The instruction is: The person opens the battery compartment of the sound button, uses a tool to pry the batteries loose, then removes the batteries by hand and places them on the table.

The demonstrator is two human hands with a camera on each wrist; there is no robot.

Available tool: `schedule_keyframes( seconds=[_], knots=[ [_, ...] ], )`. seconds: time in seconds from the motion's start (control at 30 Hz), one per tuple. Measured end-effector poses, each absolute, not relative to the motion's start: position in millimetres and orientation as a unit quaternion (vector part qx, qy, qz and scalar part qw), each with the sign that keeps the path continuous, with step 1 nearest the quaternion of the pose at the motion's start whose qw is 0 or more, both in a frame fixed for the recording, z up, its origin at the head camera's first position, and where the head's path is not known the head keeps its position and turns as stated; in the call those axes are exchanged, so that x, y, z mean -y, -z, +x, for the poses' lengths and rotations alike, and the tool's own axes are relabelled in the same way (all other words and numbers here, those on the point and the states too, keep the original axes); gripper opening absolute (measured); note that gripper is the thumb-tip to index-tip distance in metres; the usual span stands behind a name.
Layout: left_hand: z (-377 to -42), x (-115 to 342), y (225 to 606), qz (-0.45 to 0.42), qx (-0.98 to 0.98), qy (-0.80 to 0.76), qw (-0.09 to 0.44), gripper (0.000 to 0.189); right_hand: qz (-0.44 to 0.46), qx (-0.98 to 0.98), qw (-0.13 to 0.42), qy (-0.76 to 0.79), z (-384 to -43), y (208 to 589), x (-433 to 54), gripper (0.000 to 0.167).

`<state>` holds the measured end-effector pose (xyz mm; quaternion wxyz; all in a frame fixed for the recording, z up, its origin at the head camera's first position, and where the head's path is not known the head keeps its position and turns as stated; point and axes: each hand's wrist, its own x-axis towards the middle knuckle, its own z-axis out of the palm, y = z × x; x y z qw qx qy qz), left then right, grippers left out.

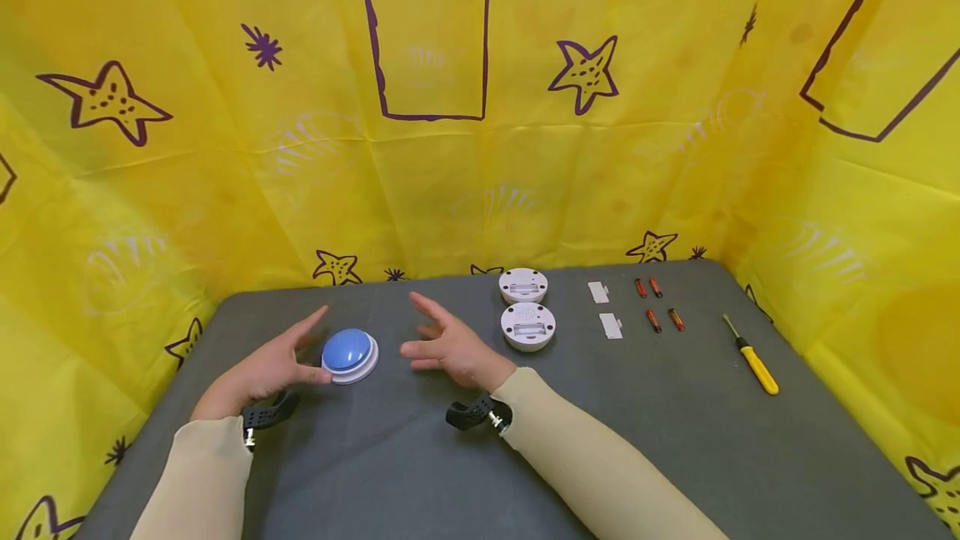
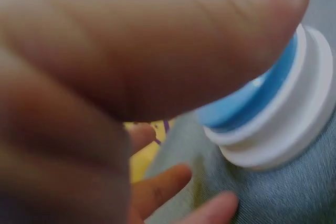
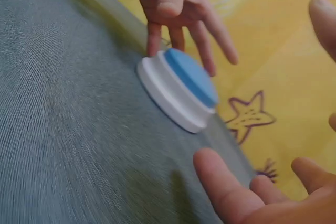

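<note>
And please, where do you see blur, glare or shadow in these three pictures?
Head view, fairly sharp; left wrist view, the left thumb, close to the camera, is soft, and a white glint shows on the blue button; right wrist view, the grey table looks streaky, with dark shadows near the bottom.

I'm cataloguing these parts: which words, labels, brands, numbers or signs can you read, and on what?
No legible text anywhere in view.
Blue-topped button: no lettering shows.
Nearer round white base: faint marks, too small to read.
Batteries: any print is too small to read.
Yellow cloth: drawn stars, no words.
</note>
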<state>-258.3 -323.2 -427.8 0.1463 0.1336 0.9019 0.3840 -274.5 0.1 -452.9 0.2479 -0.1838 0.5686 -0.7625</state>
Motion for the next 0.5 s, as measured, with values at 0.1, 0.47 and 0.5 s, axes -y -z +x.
schedule_keyframes(
  seconds=[0.1, 0.47, 0.5],
  knots=[
    [-260, 327, 438, 0.136, -0.887, -0.416, 0.149, 0.114, -0.158, -0.576, 0.258, 0.759, -277, 462, 17, 0.08],
    [-262, 326, 458, 0.139, -0.875, -0.447, 0.124, 0.09, -0.103, -0.639, 0.235, 0.725, -278, 475, 65, 0.077],
    [-263, 325, 459, 0.137, -0.88, -0.439, 0.12, 0.088, -0.104, -0.658, 0.225, 0.711, -278, 475, 67, 0.077]
  ],
)
